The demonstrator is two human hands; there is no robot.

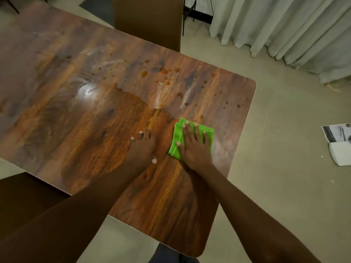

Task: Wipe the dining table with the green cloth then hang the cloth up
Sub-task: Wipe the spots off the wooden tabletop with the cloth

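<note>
Looking down on a wood-grain tabletop (85,145) with rounded corners, spread across most of the frame from upper left to lower centre. Pressing a folded green cloth (208,136) flat against the wood just right of centre with the right hand (192,149). With those fingers (189,131) straight and spread wide across the cloth, thumb out to the left over its edge, curled round nothing. Green showing past the fingertips, along the right side, and at the lower left beside the thumb.

Resting the left hand (143,149) palm down on bare wood just left of the cloth, near it but not touching. Holding nothing there: fingers (145,137) straight and close together, tips on the surface, thumb lying toward the cloth. Reaching in with both bare forearms from the bottom edge.

Above the hands, toward upper centre: scattered orange-brown spots (164,71) and pale whitish streaks (159,92) on the wood. Left of centre: a bright glare (85,89) above a darker, glossy patch.

Beyond the far edge at top centre: a brown chair back (148,21). In the lower left corner: another dark brown surface (22,196), too blurred to tell what. In the upper right: pale curtains (284,25) hanging down to a beige floor (275,149). At the right edge, lying on that floor: a printed sheet (335,132) and a white box (341,154), touching each other.
</note>
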